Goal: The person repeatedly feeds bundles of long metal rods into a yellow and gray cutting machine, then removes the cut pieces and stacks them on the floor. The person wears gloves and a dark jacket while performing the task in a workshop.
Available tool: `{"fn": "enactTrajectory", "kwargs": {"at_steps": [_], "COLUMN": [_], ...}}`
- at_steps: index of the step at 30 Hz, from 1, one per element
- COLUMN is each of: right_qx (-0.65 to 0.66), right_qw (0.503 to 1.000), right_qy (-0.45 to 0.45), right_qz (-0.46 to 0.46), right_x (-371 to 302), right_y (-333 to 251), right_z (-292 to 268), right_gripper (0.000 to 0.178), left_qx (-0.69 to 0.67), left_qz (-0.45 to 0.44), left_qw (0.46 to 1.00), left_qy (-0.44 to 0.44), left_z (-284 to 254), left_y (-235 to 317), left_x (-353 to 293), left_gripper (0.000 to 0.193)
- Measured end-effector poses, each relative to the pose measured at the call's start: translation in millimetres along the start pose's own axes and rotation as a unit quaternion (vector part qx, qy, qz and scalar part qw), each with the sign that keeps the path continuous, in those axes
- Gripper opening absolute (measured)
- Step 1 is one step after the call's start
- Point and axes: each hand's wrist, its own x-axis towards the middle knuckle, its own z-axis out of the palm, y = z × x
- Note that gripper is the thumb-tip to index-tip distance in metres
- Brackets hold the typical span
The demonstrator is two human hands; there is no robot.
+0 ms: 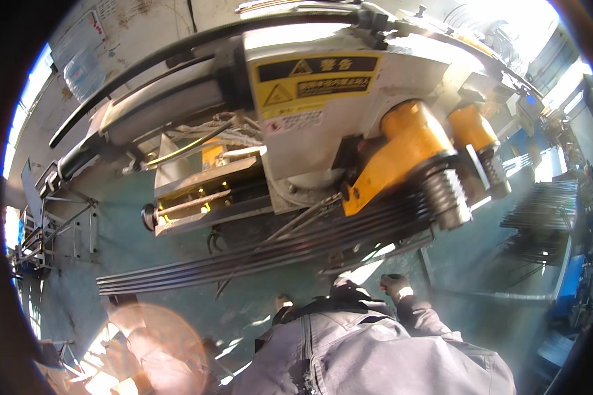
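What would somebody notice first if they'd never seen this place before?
Probably the big gray machine across the upper middle, with a bright orange part on its right and a yellow warning label near its top. Lower down, long dark bars run side by side. A gray jacket fills the bottom middle.

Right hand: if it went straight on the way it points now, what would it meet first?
The right hand would probably meet the thin metal rail just below the long dark bars in the picture; depth is unclear.
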Motion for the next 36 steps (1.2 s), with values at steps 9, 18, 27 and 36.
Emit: {"fn": "enactTrajectory", "kwargs": {"at_steps": [9, 18, 27, 36], "right_qx": [-0.301, -0.412, -0.53, 0.067], "right_qw": [0.95, 0.892, 0.797, 0.988], "right_qy": [-0.086, -0.118, -0.053, 0.13], "right_qz": [-0.008, -0.145, -0.285, -0.058], "right_x": [114.1, 158.4, 119.6, -43.3], "right_y": [5.6, 38.8, 80.3, -25.2], "right_z": [-127.4, -147.2, -97.2, -153.9], "right_gripper": [0.036, 0.033, 0.033, 0.033], "left_qx": [0.662, 0.731, 0.658, 0.667], "left_qz": [0.218, 0.376, 0.479, 0.557], "left_qw": [0.682, 0.366, 0.319, 0.079], "left_qy": [-0.223, -0.437, -0.485, -0.488], "left_z": [71.9, 108.0, 101.3, 116.4], "left_y": [-207.2, -220.9, -218.7, -194.2], "left_x": [-303.5, -351.0, -327.7, -354.0], "left_gripper": [0.031, 0.028, 0.024, 0.018]}}
